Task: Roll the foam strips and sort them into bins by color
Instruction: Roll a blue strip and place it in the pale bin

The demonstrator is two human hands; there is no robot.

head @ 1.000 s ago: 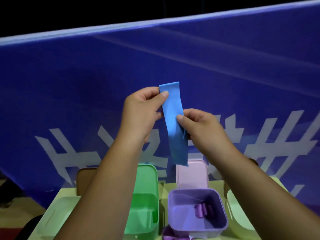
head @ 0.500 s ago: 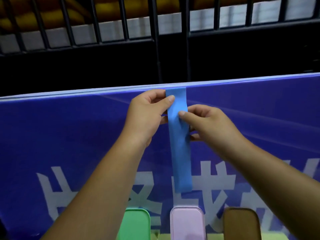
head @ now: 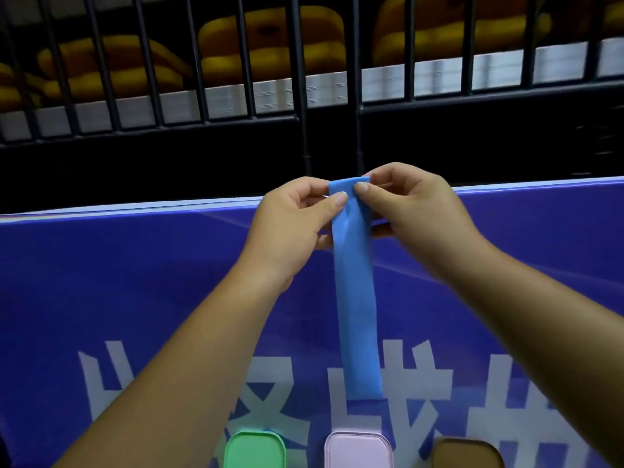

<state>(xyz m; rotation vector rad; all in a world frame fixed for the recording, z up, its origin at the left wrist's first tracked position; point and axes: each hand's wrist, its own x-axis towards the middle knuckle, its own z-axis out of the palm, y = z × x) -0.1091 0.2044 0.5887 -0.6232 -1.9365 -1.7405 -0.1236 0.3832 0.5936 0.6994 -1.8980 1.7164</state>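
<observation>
A blue foam strip (head: 356, 298) hangs straight down in front of me, raised well above the bins. My left hand (head: 297, 224) pinches its top edge from the left, thumb on the near face. From the right, my right hand (head: 412, 211) pinches the same top edge, thumb beside the left thumb. The top edge looks slightly folded over. Along the bottom edge of the view only the upright lids show: a green lid (head: 255, 449), a pink-lilac lid (head: 358, 449) and a brown lid (head: 467, 452). The bins themselves are out of view.
A blue banner (head: 135, 282) with large white characters stands close behind the bins. Above it runs a black metal railing (head: 304, 96), with yellow shapes behind the bars.
The view has tilted upward, so the bins dropped out of sight. My right hand slid up the strip from its middle to the top edge, beside my left hand.
</observation>
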